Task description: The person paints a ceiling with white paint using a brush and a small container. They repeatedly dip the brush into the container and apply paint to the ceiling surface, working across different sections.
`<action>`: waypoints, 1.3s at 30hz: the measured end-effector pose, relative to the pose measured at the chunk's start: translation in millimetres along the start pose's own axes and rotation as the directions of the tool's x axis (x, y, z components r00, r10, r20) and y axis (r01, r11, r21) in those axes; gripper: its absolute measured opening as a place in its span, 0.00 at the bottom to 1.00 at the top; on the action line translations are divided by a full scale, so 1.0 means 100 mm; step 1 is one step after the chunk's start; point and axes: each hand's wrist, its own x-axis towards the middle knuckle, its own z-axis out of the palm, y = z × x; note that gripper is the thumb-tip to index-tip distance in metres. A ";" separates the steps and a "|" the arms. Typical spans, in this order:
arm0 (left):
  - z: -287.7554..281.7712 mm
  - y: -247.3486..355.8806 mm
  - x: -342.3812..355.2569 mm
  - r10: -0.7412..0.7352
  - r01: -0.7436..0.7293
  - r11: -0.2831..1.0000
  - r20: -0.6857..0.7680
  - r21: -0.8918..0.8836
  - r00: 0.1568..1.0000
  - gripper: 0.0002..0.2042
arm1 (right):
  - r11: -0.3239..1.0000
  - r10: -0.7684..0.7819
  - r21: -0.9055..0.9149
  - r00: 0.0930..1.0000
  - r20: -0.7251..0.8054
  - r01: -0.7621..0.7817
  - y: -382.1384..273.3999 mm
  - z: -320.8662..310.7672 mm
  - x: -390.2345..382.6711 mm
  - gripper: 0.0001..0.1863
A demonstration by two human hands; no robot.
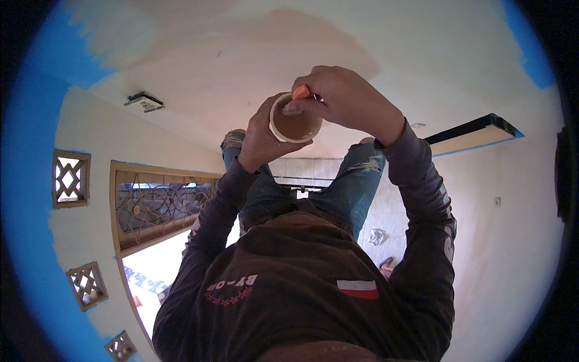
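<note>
A round tub with a cream rim (288,140) sits between my two hands, its open mouth facing up. My left hand (259,139) is wrapped round the tub's left side and under its rim. My right hand (341,99) reaches in over the tub from the right. Its thumb and fingers pinch a small orange-handled brush (301,92), with the handle's end poking out above the fingers. A pale part of the brush dips inside the tub, mostly hidden by my thumb. What lies in the tub looks brownish in the shade.
Below my ripped jeans (356,181) run dark bars (301,180). A crumpled silvery bag (377,236) lies on the tiled floor. Left are a doorway with a scrollwork grille (160,202) and a vent block (71,179). A dark-edged panel (476,133) is at right; blue paint (36,120) borders the pale surfaces.
</note>
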 end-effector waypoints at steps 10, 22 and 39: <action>0.08 0.07 0.02 -0.002 0.000 1.000 0.040 0.029 0.999 0.45 | 0.996 0.073 -0.058 0.995 0.069 -0.069 0.06 0.13 -0.07 0.16; 0.15 -0.07 0.08 0.008 -0.007 0.999 -0.014 0.035 1.000 0.42 | 0.940 0.240 0.283 0.960 -0.145 -0.192 0.27 0.14 -0.20 0.15; 0.17 -0.13 0.10 -0.073 0.071 0.997 -0.069 -0.023 0.995 0.41 | 0.144 0.820 0.938 0.569 0.065 -0.314 0.65 0.42 -0.75 0.12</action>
